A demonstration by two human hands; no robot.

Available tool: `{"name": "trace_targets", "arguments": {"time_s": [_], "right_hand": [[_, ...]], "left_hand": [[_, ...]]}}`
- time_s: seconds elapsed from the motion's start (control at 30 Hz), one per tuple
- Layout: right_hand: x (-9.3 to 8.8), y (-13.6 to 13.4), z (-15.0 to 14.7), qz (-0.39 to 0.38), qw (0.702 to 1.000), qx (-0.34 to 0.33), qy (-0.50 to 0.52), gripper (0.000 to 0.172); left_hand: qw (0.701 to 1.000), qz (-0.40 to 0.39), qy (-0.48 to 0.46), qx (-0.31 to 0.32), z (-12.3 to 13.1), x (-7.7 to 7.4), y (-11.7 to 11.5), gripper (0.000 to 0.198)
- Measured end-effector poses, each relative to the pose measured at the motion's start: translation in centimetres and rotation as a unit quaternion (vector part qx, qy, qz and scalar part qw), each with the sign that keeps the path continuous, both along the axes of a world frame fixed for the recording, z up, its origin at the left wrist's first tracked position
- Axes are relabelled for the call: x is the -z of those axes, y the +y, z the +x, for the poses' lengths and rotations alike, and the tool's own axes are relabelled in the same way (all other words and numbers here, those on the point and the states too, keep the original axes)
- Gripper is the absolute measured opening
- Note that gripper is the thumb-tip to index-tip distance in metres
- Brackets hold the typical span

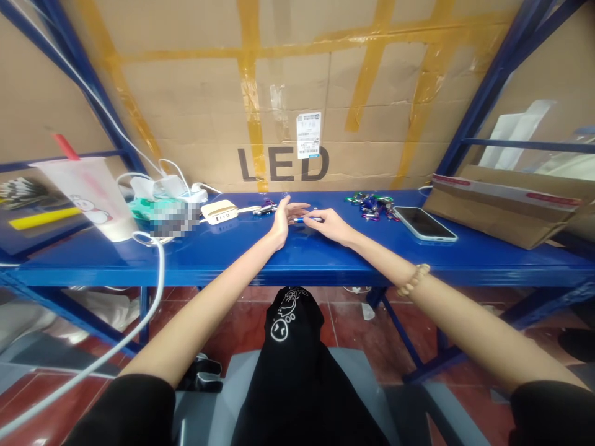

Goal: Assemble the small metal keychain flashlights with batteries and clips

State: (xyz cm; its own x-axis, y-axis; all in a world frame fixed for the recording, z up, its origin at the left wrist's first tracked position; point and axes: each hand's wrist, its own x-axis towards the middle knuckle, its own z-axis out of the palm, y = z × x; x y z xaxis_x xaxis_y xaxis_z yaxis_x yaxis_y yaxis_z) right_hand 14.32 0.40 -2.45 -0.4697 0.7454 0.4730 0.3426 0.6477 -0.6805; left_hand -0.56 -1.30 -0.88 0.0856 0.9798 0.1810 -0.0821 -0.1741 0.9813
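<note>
Blue-and-silver cylinder [309, 219], location?
— Mid-frame, over the blue worktop [223, 263], pinched between fingers of your right hand [329, 225].
Left hand [282, 222]?
— Open, fingers spread, just beside the cylinder. Coloured carabiner clips [370, 206] lie to its upper right.

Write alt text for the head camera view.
A person's right hand holds a small blue-and-silver cylinder beside the open left hand on a blue metal shelf. Colourful carabiner keyrings and a smartphone lie nearby, before a cardboard box printed LED.
</note>
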Motion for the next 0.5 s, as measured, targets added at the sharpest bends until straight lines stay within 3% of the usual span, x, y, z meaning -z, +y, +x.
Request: {"name": "trace_targets", "arguments": {"time_s": [0.5], "right_hand": [[-0.07,-0.24,-0.13,-0.005,1.0,-0.001,0.009,0.033]], "left_hand": [[1.0,0.003,0.009,0.004,0.02,0.12,0.21,0.059]]}}
